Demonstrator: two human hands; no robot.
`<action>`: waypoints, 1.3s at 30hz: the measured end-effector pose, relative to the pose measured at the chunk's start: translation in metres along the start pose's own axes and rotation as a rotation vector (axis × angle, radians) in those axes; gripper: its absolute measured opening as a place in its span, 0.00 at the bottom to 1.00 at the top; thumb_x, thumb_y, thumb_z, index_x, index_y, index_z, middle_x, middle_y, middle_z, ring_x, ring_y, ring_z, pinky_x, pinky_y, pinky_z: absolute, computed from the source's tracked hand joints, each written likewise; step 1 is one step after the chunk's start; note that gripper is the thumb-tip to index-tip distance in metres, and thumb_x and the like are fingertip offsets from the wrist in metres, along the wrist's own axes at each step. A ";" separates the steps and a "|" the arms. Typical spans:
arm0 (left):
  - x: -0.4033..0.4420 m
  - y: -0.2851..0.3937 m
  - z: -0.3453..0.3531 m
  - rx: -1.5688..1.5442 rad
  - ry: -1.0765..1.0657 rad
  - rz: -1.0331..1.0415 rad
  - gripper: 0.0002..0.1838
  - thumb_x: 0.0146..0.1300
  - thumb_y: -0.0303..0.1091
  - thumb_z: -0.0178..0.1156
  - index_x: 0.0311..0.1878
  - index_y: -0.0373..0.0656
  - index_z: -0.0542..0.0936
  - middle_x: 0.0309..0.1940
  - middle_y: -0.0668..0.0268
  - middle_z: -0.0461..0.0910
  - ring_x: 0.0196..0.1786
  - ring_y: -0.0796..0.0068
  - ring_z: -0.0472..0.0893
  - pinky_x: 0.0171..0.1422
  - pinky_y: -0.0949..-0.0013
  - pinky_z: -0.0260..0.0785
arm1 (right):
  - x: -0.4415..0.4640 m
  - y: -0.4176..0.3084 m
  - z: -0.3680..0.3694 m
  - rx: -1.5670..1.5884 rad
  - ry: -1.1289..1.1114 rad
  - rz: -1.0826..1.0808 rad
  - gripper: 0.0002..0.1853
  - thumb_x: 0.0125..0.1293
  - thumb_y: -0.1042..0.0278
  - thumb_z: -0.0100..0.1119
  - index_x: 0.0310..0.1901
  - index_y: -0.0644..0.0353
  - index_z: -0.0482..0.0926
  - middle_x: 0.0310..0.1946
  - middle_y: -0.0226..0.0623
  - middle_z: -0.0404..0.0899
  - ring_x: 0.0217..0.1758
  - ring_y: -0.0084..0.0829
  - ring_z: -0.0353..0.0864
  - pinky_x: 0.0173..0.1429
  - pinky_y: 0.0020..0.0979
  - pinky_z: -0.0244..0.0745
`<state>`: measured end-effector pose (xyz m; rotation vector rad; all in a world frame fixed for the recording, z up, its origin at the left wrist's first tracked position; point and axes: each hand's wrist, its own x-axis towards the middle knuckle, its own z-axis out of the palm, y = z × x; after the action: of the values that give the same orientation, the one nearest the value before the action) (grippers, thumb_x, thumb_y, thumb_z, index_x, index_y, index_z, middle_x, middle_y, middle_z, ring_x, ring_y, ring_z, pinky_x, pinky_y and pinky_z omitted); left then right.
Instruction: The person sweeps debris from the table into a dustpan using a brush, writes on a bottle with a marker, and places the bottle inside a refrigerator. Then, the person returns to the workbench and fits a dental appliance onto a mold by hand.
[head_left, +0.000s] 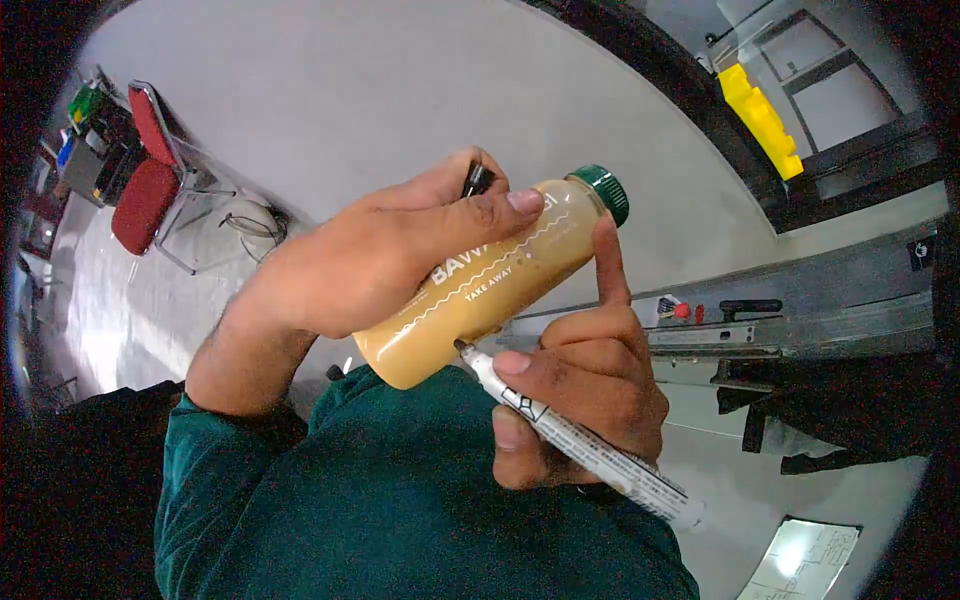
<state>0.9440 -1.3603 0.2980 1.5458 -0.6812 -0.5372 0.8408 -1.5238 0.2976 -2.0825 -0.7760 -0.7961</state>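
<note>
The person wears a dark green shirt (430,500), softly creased and filling six o'clock, its matching short sleeve (200,470) ending loosely toward eight o'clock.

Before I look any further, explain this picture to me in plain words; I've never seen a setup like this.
There is no machine here, only a person working bare-handed. The single picture comes from a camera worn on the head, looking forward and down, so the wearer's green shirt shows below.

The left hand grips a tilted bottle with a green lid. A small black piece, perhaps a cap, also sits in its fingers. The right hand holds a white marker, its dark tip at the bottle's side; I can't tell whether they touch.

The bottle is held up, not set down. A red chair stands off left.
</note>
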 end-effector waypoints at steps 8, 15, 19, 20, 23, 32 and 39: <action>0.001 0.014 0.000 -0.101 -0.008 -0.191 0.21 0.71 0.54 0.54 0.46 0.43 0.72 0.32 0.71 0.72 0.38 0.85 0.74 0.40 0.80 0.67 | 0.000 0.002 -0.001 -0.070 -0.031 -0.040 0.10 0.53 0.68 0.63 0.37 0.58 0.80 0.25 0.30 0.73 0.33 0.29 0.76 0.71 0.73 0.51; 0.004 0.013 0.005 -0.217 0.006 -0.259 0.18 0.72 0.51 0.54 0.47 0.45 0.71 0.30 0.72 0.71 0.33 0.86 0.71 0.33 0.81 0.64 | -0.001 0.001 0.002 -0.011 0.064 0.023 0.07 0.54 0.68 0.64 0.34 0.56 0.80 0.24 0.29 0.74 0.31 0.28 0.77 0.71 0.71 0.53; 0.007 -0.004 0.005 -0.071 0.010 -0.044 0.18 0.72 0.50 0.54 0.47 0.44 0.72 0.31 0.72 0.71 0.33 0.86 0.71 0.34 0.80 0.63 | 0.001 0.001 -0.001 -0.049 -0.001 0.000 0.07 0.54 0.68 0.64 0.35 0.56 0.80 0.24 0.28 0.75 0.32 0.28 0.77 0.71 0.71 0.54; 0.006 -0.008 0.003 0.027 -0.002 0.056 0.17 0.72 0.50 0.54 0.47 0.44 0.72 0.31 0.72 0.70 0.33 0.86 0.71 0.34 0.80 0.63 | 0.001 0.000 -0.002 -0.062 -0.026 0.006 0.07 0.55 0.69 0.64 0.36 0.56 0.80 0.25 0.28 0.75 0.32 0.28 0.78 0.71 0.70 0.54; 0.007 0.001 0.005 -0.082 0.001 -0.062 0.17 0.72 0.50 0.54 0.46 0.44 0.71 0.32 0.72 0.70 0.34 0.86 0.70 0.34 0.79 0.63 | -0.001 0.005 -0.003 -0.084 -0.025 -0.007 0.07 0.56 0.69 0.63 0.37 0.57 0.80 0.27 0.28 0.77 0.33 0.28 0.78 0.71 0.70 0.55; 0.007 0.012 0.008 -0.253 0.009 -0.230 0.17 0.72 0.50 0.54 0.46 0.44 0.71 0.33 0.72 0.70 0.36 0.86 0.70 0.38 0.80 0.63 | 0.004 0.008 -0.009 -0.035 0.047 0.021 0.10 0.57 0.67 0.61 0.40 0.58 0.79 0.28 0.30 0.76 0.32 0.29 0.77 0.70 0.68 0.58; 0.008 0.012 0.007 -0.190 0.005 -0.234 0.18 0.73 0.51 0.52 0.46 0.43 0.72 0.34 0.72 0.70 0.38 0.86 0.69 0.41 0.80 0.63 | 0.005 0.009 -0.007 -0.068 0.014 0.007 0.10 0.55 0.67 0.62 0.39 0.59 0.79 0.28 0.30 0.76 0.32 0.30 0.77 0.71 0.69 0.56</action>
<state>0.9432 -1.3712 0.3097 1.4548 -0.4333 -0.7509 0.8488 -1.5328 0.3014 -2.1359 -0.7426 -0.8427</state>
